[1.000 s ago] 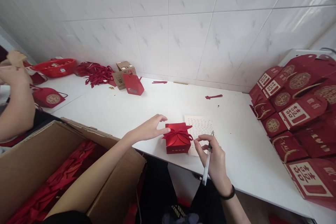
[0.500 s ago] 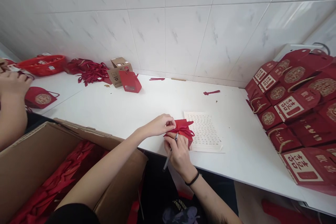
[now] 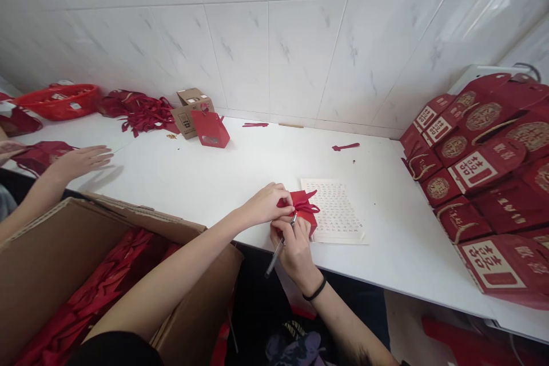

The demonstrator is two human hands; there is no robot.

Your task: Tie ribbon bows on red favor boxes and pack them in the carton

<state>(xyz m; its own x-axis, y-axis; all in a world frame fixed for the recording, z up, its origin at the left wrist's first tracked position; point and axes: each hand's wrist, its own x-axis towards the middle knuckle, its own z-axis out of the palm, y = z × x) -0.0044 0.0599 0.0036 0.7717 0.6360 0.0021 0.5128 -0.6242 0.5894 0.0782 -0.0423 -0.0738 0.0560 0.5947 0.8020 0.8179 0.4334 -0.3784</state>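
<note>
A small red gift box (image 3: 307,221) with a dark red ribbon bow (image 3: 305,205) on top sits at the table's front edge. My left hand (image 3: 271,203) pinches the ribbon at the left side of the bow. Close below it, my right hand (image 3: 294,246) has a clear-barrelled pen (image 3: 274,258) between its fingers, its tip end up by the bow. The right fingers also rest against the box and ribbon. Partly beneath the box lies a handwritten sheet of paper (image 3: 337,211).
Red gift boxes (image 3: 484,183) are stacked at right. A cardboard carton (image 3: 206,274) with red ribboned items stands at lower left. At the back are an upright red box (image 3: 213,130), a ribbon pile (image 3: 148,114) and a red basket (image 3: 64,102). A co-worker's hand (image 3: 81,161) is at left.
My left hand has shifted slightly right along the ribbon, and my right fingers have curled closer to it. The co-worker's hands have moved, one reaching right over the table.
</note>
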